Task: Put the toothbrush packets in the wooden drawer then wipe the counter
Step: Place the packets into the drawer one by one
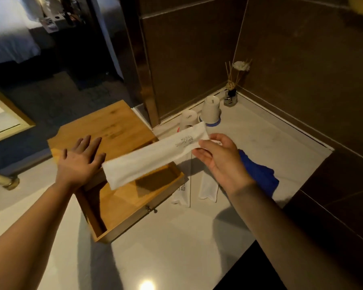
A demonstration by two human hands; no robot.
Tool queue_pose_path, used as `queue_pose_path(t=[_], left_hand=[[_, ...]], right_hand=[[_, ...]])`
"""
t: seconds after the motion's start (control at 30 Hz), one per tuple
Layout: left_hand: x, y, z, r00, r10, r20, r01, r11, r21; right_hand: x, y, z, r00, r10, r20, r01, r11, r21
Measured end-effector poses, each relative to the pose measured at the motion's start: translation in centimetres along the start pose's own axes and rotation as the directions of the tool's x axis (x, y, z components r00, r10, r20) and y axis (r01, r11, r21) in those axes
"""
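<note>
A wooden box (105, 126) sits on the white counter (176, 248) with its drawer (124, 204) pulled open and empty. My left hand (80, 162) lies flat on the box top, fingers spread. My right hand (220, 160) pinches one end of a long white toothbrush packet (151, 160), which hangs slanted in the air above the drawer. Two more white packets (181, 191) (209, 189) lie on the counter just right of the drawer. A blue cloth (258, 170) lies beyond them, partly hidden by my right wrist.
Two white cups (211, 109) (189, 120) stand upside down near the back wall, one on a blue coaster. A reed diffuser (231, 97) fills the corner. A brass tap (6, 181) sticks in at the left. Dark tiled walls bound the counter behind and to the right.
</note>
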State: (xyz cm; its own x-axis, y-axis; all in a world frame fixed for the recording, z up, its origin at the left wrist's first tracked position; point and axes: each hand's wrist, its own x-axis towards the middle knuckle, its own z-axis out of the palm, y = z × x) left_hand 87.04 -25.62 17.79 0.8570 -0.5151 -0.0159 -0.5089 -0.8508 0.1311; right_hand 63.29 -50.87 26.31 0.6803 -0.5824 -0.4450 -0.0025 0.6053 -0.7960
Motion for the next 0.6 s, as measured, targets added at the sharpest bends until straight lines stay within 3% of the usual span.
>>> queue_pose_path(t=[0.1, 0.17, 0.27, 0.4, 0.47, 0.53, 0.57, 0.6], left_hand=[[0.0, 0.0, -0.2, 1.0, -0.002, 0.023, 0.002, 1.0, 0.005], [-0.1, 0.1, -0.2, 1.0, -0.003, 0.02, 0.003, 1.0, -0.004], [-0.2, 0.0, -0.2, 1.0, 0.0, 0.006, 0.0, 1.0, 0.003], [0.0, -0.2, -0.1, 1.0, 0.002, 0.004, -0.002, 1.0, 0.0], [0.0, -0.3, 0.1, 1.0, 0.004, -0.002, -0.004, 1.0, -0.001], [0.1, -0.4, 0.2, 1.0, 0.008, -0.008, -0.008, 1.0, -0.004], [0.1, -0.4, 0.2, 1.0, 0.01, -0.011, -0.01, 1.0, -0.01], [0.1, -0.4, 0.3, 1.0, 0.014, -0.016, -0.014, 1.0, -0.014]], right_hand=[[1.4, 3.1, 2.3, 0.994, 0.11, 0.017, -0.103, 0.966, -0.236], [2.2, 5.4, 3.0, 0.992, 0.121, 0.036, -0.093, 0.893, -0.44], [3.1, 7.6, 3.8, 0.979, 0.053, 0.198, 0.125, 0.611, -0.781], [3.4, 7.7, 5.0, 0.943, -0.055, 0.328, 0.327, 0.33, -0.885], [3.1, 7.3, 5.5, 0.897, -0.13, 0.423, 0.432, 0.047, -0.901], [2.8, 7.1, 6.1, 0.834, -0.151, 0.53, 0.452, -0.365, -0.814], [2.7, 7.2, 6.5, 0.813, -0.141, 0.565, 0.426, -0.517, -0.743], [2.5, 7.2, 6.9, 0.801, -0.123, 0.586, 0.408, -0.604, -0.685]])
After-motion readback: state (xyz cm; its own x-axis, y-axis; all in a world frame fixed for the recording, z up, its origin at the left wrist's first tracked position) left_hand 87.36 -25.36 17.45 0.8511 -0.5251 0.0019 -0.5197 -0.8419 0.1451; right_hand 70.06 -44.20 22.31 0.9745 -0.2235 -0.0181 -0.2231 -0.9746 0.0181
